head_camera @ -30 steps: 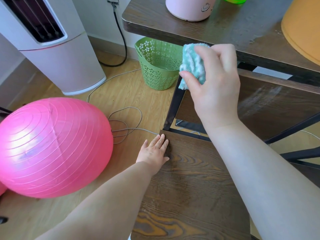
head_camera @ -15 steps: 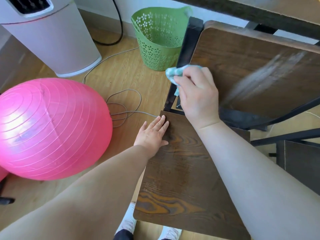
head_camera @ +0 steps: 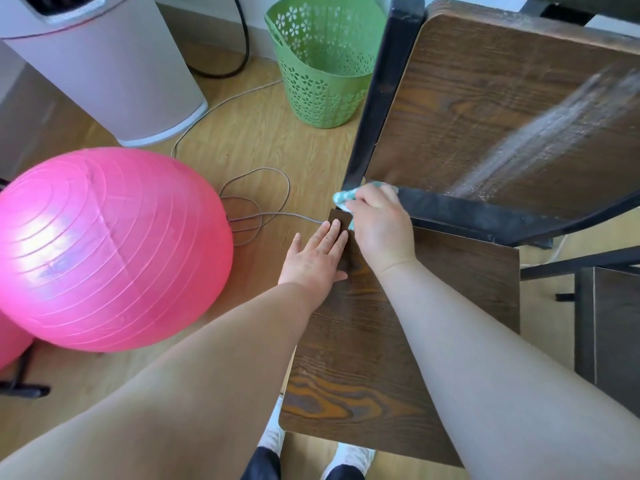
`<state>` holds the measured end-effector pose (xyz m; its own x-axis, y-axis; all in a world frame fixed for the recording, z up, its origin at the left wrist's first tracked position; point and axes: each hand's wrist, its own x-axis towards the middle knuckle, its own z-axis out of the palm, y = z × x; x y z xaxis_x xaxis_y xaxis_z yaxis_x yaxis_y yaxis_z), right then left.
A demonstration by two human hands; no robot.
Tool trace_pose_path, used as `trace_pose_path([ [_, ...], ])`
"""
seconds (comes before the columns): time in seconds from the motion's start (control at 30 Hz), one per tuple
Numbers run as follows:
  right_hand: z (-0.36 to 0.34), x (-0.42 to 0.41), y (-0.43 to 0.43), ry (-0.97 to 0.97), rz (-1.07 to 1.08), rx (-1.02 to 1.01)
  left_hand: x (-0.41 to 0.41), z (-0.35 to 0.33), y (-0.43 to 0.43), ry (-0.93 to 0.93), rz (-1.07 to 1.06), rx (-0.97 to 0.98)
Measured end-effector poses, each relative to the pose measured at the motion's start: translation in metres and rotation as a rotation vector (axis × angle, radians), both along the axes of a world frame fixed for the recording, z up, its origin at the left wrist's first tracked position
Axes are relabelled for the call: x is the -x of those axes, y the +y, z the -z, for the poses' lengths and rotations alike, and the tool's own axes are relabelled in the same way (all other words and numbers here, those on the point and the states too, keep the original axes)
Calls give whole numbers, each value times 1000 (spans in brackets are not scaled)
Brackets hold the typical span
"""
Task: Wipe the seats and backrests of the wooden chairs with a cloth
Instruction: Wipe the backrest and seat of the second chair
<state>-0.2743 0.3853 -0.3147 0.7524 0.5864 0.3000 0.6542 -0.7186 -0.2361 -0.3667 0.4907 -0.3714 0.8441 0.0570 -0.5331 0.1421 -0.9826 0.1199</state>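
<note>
Right grip [head_camera: 379,230] curls round a teal cloth [head_camera: 343,196] at the back-left corner of the seat [head_camera: 398,341], below the backrest [head_camera: 485,98]. Left grip [head_camera: 315,254] lies flat on the seat edge. Cloth looks light and limp; best held bunched.

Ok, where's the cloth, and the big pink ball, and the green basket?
cloth [head_camera: 343,197], head view, the teal edge sticking out on the left.
pink ball [head_camera: 110,251], head view, the middle of its rounded side.
green basket [head_camera: 322,95], head view, its flower-patterned front wall.
</note>
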Motion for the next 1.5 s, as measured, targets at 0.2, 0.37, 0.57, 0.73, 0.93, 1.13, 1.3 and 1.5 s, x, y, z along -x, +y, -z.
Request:
trace_pose_path([
  [0.2,-32,18,-21,38,-87,-144,1,-1,0,25,12,-33],
  [0.37,-118,24,-42,-172,-91,-380,-1,-6,-4,76,8,-60],
  [0.57,-203,-40,-54,-505,25,-469,-2,-13,-6,55,15,-87],
  [0.73,-186,-70,-52,-488,-37,-389,-4,-12,-7,47,15,-85],
  [0.93,-165,-77,-51,-589,-83,-394,-1,-8,-5,52,17,-82],
  [1.13,-122,-66,-55,-483,-179,-296,-1,-7,-5,59,18,-78],
  [1.3,-71,-50,-63,-340,-218,-151,-2,-7,-5,49,31,-101],
  [1.5,-42,-40,-69,-187,-230,-29,-3,-6,-5,55,28,-117],
])
